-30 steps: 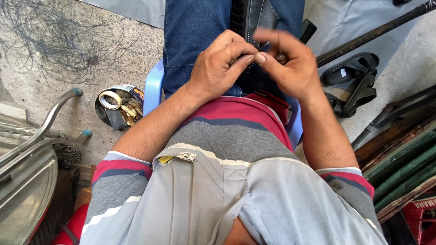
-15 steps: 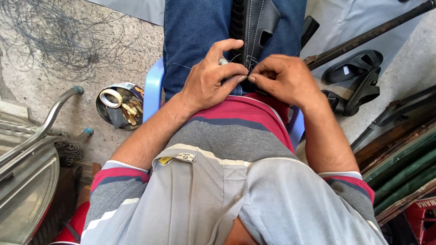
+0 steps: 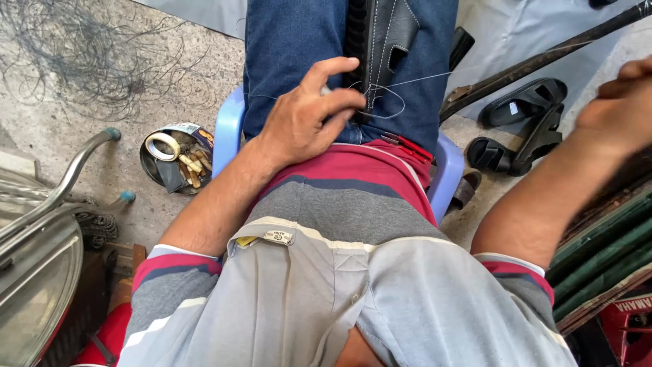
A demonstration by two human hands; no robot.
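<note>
Leather piece: black, white-stitched strap (image 3: 388,41) lies on the blue-jeaned lap, above the blue plastic stool (image 3: 228,129).
Left hand: left hand (image 3: 307,115) presses flat beside the leather piece, fingertips touching its lower edge; half a second ago it was curled against the other hand.
Right hand: right hand (image 3: 621,102) has swung far right of the leather piece, blurred; its grip cannot be told.
Thread: pale thread (image 3: 435,75) runs taut from the leather piece toward the right hand.
Tin: round tin (image 3: 173,158) of small parts sits on the floor left of the stool.
</note>
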